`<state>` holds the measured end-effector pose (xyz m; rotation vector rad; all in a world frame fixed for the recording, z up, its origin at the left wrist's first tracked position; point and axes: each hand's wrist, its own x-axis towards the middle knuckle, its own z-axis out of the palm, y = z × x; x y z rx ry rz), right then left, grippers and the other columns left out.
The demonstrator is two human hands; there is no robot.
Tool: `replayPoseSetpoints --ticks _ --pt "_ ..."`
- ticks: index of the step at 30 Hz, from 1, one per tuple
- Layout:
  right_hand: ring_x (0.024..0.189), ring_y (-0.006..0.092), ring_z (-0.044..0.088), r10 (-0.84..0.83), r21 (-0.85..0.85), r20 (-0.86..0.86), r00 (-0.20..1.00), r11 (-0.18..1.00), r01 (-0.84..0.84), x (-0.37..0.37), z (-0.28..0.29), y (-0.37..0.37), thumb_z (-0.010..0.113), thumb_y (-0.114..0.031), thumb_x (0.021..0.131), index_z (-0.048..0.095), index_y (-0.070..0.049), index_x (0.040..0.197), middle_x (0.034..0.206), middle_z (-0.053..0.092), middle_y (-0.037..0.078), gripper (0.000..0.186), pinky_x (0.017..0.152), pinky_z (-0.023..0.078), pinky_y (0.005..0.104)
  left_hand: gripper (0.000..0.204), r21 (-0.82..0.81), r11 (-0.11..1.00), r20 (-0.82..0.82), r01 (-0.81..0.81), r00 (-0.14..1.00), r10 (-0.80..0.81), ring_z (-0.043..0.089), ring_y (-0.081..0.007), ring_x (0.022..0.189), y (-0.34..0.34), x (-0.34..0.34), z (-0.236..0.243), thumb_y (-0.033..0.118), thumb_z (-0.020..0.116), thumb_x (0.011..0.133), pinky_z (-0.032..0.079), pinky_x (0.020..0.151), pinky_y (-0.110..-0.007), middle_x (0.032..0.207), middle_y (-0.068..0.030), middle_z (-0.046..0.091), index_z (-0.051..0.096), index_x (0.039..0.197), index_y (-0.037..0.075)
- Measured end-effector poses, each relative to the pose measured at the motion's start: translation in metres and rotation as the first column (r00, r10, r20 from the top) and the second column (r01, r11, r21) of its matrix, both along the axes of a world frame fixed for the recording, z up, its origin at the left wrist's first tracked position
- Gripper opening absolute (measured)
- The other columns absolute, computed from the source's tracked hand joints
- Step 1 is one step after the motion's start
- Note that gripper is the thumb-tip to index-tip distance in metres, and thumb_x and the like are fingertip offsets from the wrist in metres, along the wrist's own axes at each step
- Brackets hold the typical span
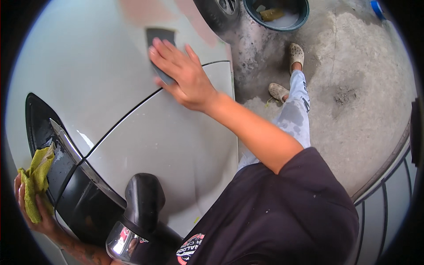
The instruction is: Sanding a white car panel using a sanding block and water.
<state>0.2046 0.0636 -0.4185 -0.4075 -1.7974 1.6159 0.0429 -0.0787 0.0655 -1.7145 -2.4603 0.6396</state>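
Note:
My right hand presses a dark grey sheet of sandpaper flat against the pale car fender, just beyond the seam with the front door. Its fingers lie over the sheet and the thumb sits along its lower edge. At the far left my left hand grips a damp-looking yellow-green cloth, beside the wet black window trim. Reddish and whitish repair patches show on the fender above the sandpaper.
The black side mirror juts from the door between my arms. A tyre is at the top, next to a dark bucket of cloudy water with a yellowish sponge-like piece. My clogs stand on wet-stained concrete.

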Motion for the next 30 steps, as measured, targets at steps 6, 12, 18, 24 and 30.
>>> replayPoseSetpoints --ticks 6,12,18,24,30 --pt "0.149 0.0341 0.036 0.069 -0.036 0.051 0.996 0.997 -0.067 0.017 -0.006 -0.019 0.064 -0.022 0.097 0.040 -0.012 0.155 0.164 0.035 0.011 0.064 0.118 0.024 0.0605 0.041 -0.039 0.999 -0.003 0.021 1.000 -0.021 0.050 -0.0370 0.138 0.003 -0.001 0.006 0.009 0.055 0.101 0.040 0.116 -0.049 0.147 -0.0223 0.052 0.052 0.141 0.001" --pt "0.149 0.0348 0.035 0.027 0.072 0.021 0.999 0.997 -0.029 -0.002 0.008 0.008 0.062 -0.021 0.096 0.038 -0.010 0.156 0.164 0.033 0.014 0.067 0.117 0.026 0.0601 0.042 0.001 1.000 0.003 0.004 1.000 -0.004 0.051 -0.0380 0.136 0.001 0.001 0.000 0.004 0.057 0.097 0.041 0.114 -0.049 0.145 -0.0238 0.054 0.055 0.138 -0.001" --pt "0.146 0.0358 0.038 0.072 0.063 0.103 0.992 0.995 -0.079 0.015 0.003 -0.014 0.064 -0.021 0.093 0.039 -0.008 0.154 0.162 0.036 0.014 0.067 0.115 0.030 0.0609 0.043 -0.011 1.000 -0.018 -0.002 1.000 0.002 0.052 -0.0394 0.135 0.008 0.005 -0.003 0.002 0.058 0.094 0.041 0.114 -0.051 0.144 -0.0244 0.054 0.056 0.137 -0.001" --pt "0.146 0.0387 0.036 -0.011 0.014 0.013 1.000 1.000 0.010 -0.011 0.024 0.001 0.059 -0.026 0.097 0.035 -0.006 0.155 0.163 0.033 0.016 0.066 0.115 0.029 0.0618 0.042 -0.007 1.000 -0.026 0.008 1.000 -0.008 0.052 -0.0389 0.134 0.004 0.002 0.001 0.002 0.058 0.094 0.041 0.114 -0.050 0.144 -0.0240 0.054 0.056 0.136 -0.001" --pt "0.151 0.0339 0.031 0.108 -0.490 0.313 0.943 0.869 0.064 0.010 -0.032 -0.015 0.052 -0.031 0.102 0.029 -0.007 0.160 0.167 0.027 0.015 0.067 0.119 0.023 0.0609 0.042 0.004 1.000 -0.004 -0.011 1.000 0.011 0.053 -0.0385 0.134 0.009 0.003 -0.006 0.002 0.058 0.094 0.041 0.114 -0.050 0.144 -0.0238 0.054 0.056 0.136 0.000"
